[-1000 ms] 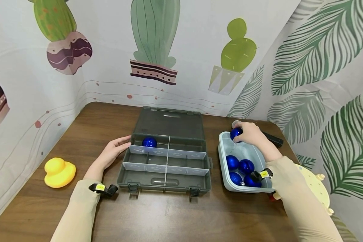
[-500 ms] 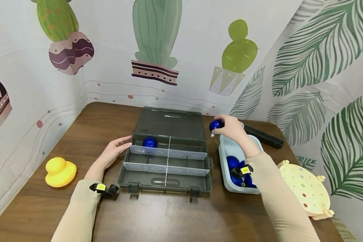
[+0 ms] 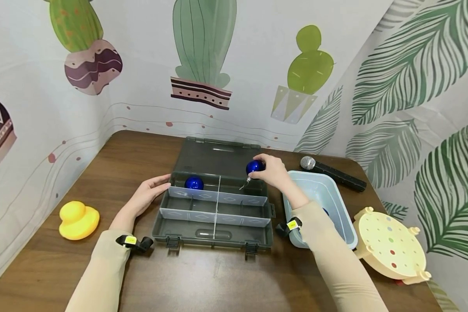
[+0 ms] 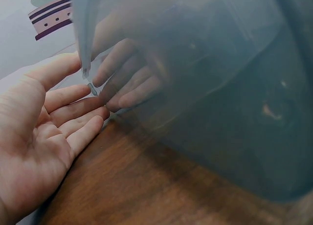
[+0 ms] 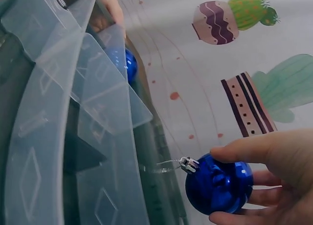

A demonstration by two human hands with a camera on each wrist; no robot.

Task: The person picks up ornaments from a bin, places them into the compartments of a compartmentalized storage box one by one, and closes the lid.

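A dark translucent divided box (image 3: 212, 235) lies with its lid (image 3: 222, 158) laid back. One shiny blue bauble (image 3: 194, 183) sits in its back left compartment. Above the back right compartment, my right hand (image 3: 274, 172) pinches another blue bauble (image 3: 254, 167) between thumb and fingers. In the right wrist view the held bauble (image 5: 219, 186) shows a silver cap and a thin hanging loop. At the box's left side my left hand (image 3: 146, 196) touches the wall with its fingertips. The left wrist view shows those fingers (image 4: 83, 134) extended against the box wall (image 4: 220, 102).
Right of the box stands a light blue tub (image 3: 349, 229), its baubles mostly hidden by my right arm. A black microphone (image 3: 335, 174) lies behind it. A cream spotted round toy (image 3: 391, 247) is at the right edge, a yellow rubber duck (image 3: 78, 221) at the left.
My right hand has carried the blue bauble out of the tub, leftward over the box's back right compartment. My left hand has stayed at the box's side.
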